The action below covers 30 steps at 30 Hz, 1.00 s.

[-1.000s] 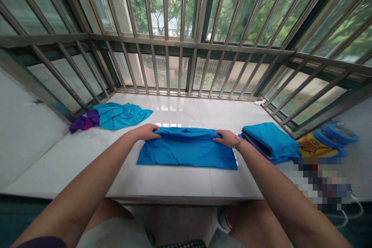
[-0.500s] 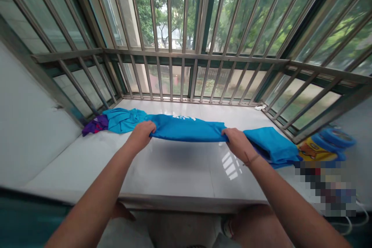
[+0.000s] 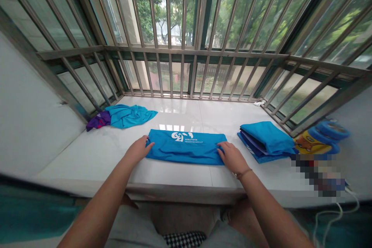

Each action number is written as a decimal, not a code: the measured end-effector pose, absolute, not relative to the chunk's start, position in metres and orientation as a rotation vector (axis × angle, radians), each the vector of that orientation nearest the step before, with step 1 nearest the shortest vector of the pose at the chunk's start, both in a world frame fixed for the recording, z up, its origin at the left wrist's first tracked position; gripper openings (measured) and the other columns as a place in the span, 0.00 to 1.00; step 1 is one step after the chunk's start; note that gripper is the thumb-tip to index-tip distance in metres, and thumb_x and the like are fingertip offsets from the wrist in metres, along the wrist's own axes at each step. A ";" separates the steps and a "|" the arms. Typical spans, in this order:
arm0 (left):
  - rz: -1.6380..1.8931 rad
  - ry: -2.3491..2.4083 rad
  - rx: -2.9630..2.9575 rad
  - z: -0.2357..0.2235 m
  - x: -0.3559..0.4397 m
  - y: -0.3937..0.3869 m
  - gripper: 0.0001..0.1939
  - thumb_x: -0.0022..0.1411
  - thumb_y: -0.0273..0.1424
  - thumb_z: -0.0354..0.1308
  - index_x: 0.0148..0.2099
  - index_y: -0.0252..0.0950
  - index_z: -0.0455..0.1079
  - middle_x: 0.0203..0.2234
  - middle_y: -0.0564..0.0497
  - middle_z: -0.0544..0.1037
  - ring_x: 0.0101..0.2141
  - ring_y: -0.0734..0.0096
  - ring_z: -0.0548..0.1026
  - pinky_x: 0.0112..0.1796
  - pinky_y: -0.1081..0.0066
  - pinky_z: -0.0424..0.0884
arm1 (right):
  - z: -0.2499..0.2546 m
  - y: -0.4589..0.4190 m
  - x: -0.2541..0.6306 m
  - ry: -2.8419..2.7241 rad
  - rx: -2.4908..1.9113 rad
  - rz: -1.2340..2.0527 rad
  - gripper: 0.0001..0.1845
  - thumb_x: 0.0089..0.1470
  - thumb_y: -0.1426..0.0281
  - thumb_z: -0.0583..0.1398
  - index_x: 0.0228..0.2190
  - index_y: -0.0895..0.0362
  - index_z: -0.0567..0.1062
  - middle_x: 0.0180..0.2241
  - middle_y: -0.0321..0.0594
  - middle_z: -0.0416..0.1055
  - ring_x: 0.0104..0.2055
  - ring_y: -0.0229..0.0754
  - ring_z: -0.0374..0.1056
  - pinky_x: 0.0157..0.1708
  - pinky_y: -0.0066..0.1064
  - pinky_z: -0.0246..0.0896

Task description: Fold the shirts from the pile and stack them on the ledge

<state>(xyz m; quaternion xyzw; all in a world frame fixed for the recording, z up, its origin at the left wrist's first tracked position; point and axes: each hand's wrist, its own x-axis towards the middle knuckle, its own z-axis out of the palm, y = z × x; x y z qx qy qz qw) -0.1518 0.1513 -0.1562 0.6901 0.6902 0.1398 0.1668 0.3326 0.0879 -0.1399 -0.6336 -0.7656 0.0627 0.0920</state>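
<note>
Sitting at a barred window here, with a white tiled ledge [image 3: 180,106] right in front. Steel window bars [image 3: 183,19] run across the whole view, with green trees behind them. Off to the left on the ledge is a crumpled turquoise shirt [image 3: 130,116] lying on top of some purple cloth [image 3: 97,121]. On the right there's a neat stack of folded blue clothes [image 3: 266,139], with a purple layer showing in it. Just past that sit a yellow cartoon-print item [image 3: 308,143] and a blue ring-shaped thing [image 3: 331,131]. A white cable [image 3: 328,213] dangles below them, and there's a bit of checked fabric [image 3: 184,239] down by the knees.

The main piece is a folded blue T-shirt [image 3: 186,147], lying flat in a long, tidy rectangle at the middle of the ledge, nearer the front edge. Its white print, with "MARATHON" in it, reads upside down from this angle. The left hand [image 3: 136,149] is at the shirt's left end, fingers [image 3: 147,142] against the edge. The right hand [image 3: 232,158] sits on the right end, fingers [image 3: 220,149] lying over the fabric. Can't tell if either hand is really gripping. One patch at right [image 3: 318,172] is pixelated, so no idea what's there.
</note>
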 end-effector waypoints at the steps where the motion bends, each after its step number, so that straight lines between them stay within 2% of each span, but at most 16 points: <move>1: 0.376 2.000 1.890 -0.154 -0.147 0.161 0.25 0.66 0.46 0.61 0.57 0.34 0.73 0.47 0.36 0.84 0.48 0.46 0.82 0.45 0.60 0.74 | -0.142 0.097 0.328 -2.252 -1.947 0.167 0.20 0.71 0.65 0.56 0.60 0.57 0.74 0.61 0.55 0.73 0.61 0.57 0.69 0.60 0.45 0.65; 4: 0.354 2.041 1.760 -0.154 -0.138 0.178 0.25 0.55 0.44 0.71 0.50 0.35 0.76 0.39 0.41 0.85 0.43 0.47 0.82 0.40 0.63 0.72 | -0.149 0.116 0.323 -2.202 -2.083 0.198 0.25 0.67 0.66 0.61 0.62 0.59 0.72 0.62 0.58 0.73 0.63 0.61 0.68 0.59 0.45 0.65; 7: 0.478 2.009 1.642 -0.158 -0.144 0.175 0.26 0.46 0.42 0.76 0.45 0.36 0.77 0.36 0.44 0.84 0.41 0.50 0.81 0.39 0.65 0.71 | -0.151 0.121 0.328 -2.192 -2.075 0.265 0.18 0.65 0.65 0.64 0.55 0.57 0.77 0.53 0.54 0.78 0.57 0.59 0.72 0.56 0.43 0.66; 10: 0.651 1.732 1.507 -0.159 -0.159 0.153 0.25 0.45 0.48 0.75 0.38 0.38 0.75 0.31 0.51 0.80 0.38 0.56 0.78 0.37 0.68 0.70 | -0.147 0.112 0.340 -2.220 -2.006 0.283 0.09 0.64 0.67 0.63 0.45 0.55 0.79 0.46 0.49 0.79 0.52 0.55 0.73 0.54 0.42 0.66; 13: 0.642 1.350 1.453 -0.154 -0.177 0.125 0.24 0.49 0.51 0.75 0.34 0.39 0.72 0.30 0.55 0.76 0.36 0.63 0.75 0.38 0.68 0.69 | -0.144 0.092 0.354 -2.182 -1.775 0.304 0.04 0.62 0.67 0.63 0.39 0.53 0.76 0.48 0.49 0.76 0.54 0.54 0.72 0.56 0.42 0.66; 15: 0.606 1.188 1.440 -0.149 -0.187 0.109 0.22 0.50 0.47 0.77 0.35 0.39 0.73 0.34 0.54 0.77 0.38 0.64 0.74 0.42 0.68 0.70 | -0.144 0.074 0.364 -2.123 -1.585 0.418 0.04 0.61 0.65 0.62 0.37 0.52 0.73 0.53 0.49 0.75 0.60 0.54 0.70 0.59 0.43 0.65; 17: 0.583 1.097 1.431 -0.148 -0.194 0.097 0.20 0.52 0.44 0.77 0.37 0.39 0.73 0.38 0.54 0.77 0.40 0.65 0.74 0.44 0.67 0.70 | -0.145 0.055 0.372 -2.066 -1.503 0.603 0.06 0.60 0.63 0.62 0.36 0.51 0.71 0.56 0.48 0.75 0.61 0.53 0.70 0.58 0.41 0.66; 20: 0.558 1.058 1.402 -0.150 -0.200 0.087 0.22 0.51 0.41 0.78 0.39 0.40 0.70 0.34 0.57 0.73 0.36 0.69 0.72 0.40 0.70 0.69 | -0.145 0.034 0.380 -1.995 -1.567 0.836 0.08 0.59 0.61 0.62 0.36 0.51 0.70 0.49 0.42 0.80 0.50 0.50 0.76 0.48 0.37 0.70; 22: 0.516 1.063 1.403 -0.149 -0.201 0.084 0.24 0.50 0.41 0.79 0.43 0.41 0.71 0.33 0.58 0.70 0.34 0.71 0.70 0.37 0.72 0.68 | -0.144 0.026 0.382 -1.977 -1.622 0.885 0.10 0.59 0.58 0.63 0.37 0.51 0.72 0.42 0.40 0.81 0.44 0.48 0.76 0.45 0.36 0.70; 26: 0.374 1.105 1.492 -0.131 -0.196 0.084 0.34 0.52 0.41 0.76 0.60 0.44 0.74 0.34 0.58 0.70 0.36 0.69 0.71 0.40 0.71 0.69 | -0.141 0.024 0.388 -1.964 -1.649 0.914 0.16 0.56 0.57 0.65 0.44 0.51 0.78 0.45 0.42 0.81 0.48 0.50 0.76 0.48 0.37 0.70; 28: 0.307 1.142 1.571 -0.119 -0.193 0.086 0.35 0.53 0.42 0.74 0.62 0.44 0.75 0.33 0.57 0.71 0.36 0.66 0.72 0.40 0.70 0.69 | -0.140 0.028 0.393 -1.997 -1.667 0.935 0.20 0.55 0.57 0.65 0.47 0.51 0.81 0.47 0.44 0.81 0.49 0.52 0.76 0.48 0.38 0.71; 30: 0.235 1.194 1.647 -0.111 -0.191 0.087 0.32 0.52 0.42 0.74 0.59 0.43 0.79 0.31 0.56 0.71 0.35 0.65 0.72 0.38 0.70 0.68 | -0.139 0.031 0.398 -2.089 -1.705 0.922 0.21 0.54 0.57 0.65 0.47 0.50 0.83 0.45 0.44 0.81 0.46 0.53 0.76 0.48 0.39 0.71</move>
